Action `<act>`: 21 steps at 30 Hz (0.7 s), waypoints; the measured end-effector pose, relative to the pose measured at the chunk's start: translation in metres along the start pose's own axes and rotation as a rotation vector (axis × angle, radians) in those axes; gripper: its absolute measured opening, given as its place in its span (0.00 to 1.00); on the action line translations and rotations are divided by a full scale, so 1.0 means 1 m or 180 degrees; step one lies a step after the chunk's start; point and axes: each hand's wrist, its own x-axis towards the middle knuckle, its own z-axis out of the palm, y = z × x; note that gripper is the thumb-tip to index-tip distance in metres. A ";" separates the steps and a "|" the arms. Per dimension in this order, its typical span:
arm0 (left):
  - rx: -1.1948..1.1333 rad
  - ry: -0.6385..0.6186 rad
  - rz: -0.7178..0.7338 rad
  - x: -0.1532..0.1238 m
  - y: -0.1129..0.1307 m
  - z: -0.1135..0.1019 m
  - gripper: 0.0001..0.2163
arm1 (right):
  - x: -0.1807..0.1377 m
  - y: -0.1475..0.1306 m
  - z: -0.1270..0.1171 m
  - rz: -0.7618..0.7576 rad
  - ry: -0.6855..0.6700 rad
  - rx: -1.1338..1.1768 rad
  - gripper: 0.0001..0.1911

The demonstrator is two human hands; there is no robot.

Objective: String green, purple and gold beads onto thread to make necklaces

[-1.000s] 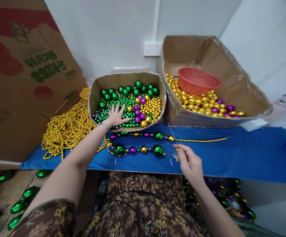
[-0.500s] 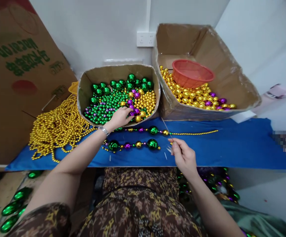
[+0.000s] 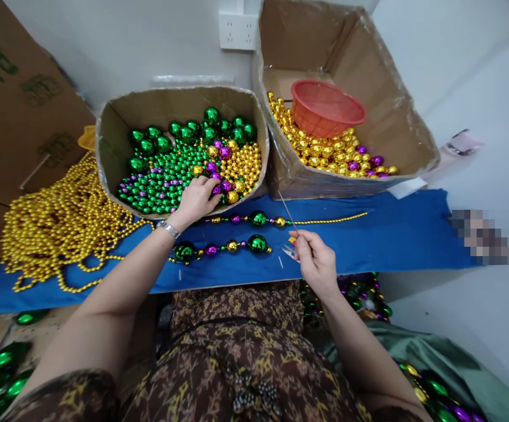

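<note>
My left hand reaches over the front rim of a cardboard box of shiny beads. Its thumb and fingers are apart at the purple beads; I see nothing held between them. My right hand is closed in a pinch on a long thin needle, which points up and to the left above the blue cloth. A pair of small snips lies by the right fingers, partly hidden. Between the hands and the box, two strands of green, purple and gold beads lie on the cloth.
Piled gold bead strings cover the table's left end. A larger carton at the back right holds gold and purple beads and a red plastic basket. Large green beads lie below at the left.
The view has shifted, so the boxes and table appear lower-left and closer. My left hand remains at the beads, and my right hand still grips the needle.
</note>
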 end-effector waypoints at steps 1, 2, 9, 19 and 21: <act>-0.0090 0.0059 -0.0005 0.000 0.000 -0.001 0.19 | 0.000 0.000 0.000 -0.0011 0.0005 0.0002 0.15; -0.0215 0.0134 -0.0020 -0.001 0.000 -0.001 0.19 | 0.001 0.000 -0.001 -0.0024 0.0010 -0.0001 0.15; -0.2676 0.0717 -0.0927 -0.003 0.004 -0.013 0.13 | 0.002 -0.001 -0.003 -0.0237 -0.0300 -0.0180 0.15; -0.5280 0.0314 -0.1831 -0.028 0.039 -0.020 0.10 | 0.005 -0.004 0.024 -0.0857 -0.0497 -0.0384 0.11; -0.5275 0.0339 -0.1827 -0.033 0.043 -0.018 0.10 | 0.005 -0.005 0.026 -0.0922 -0.0510 -0.0439 0.11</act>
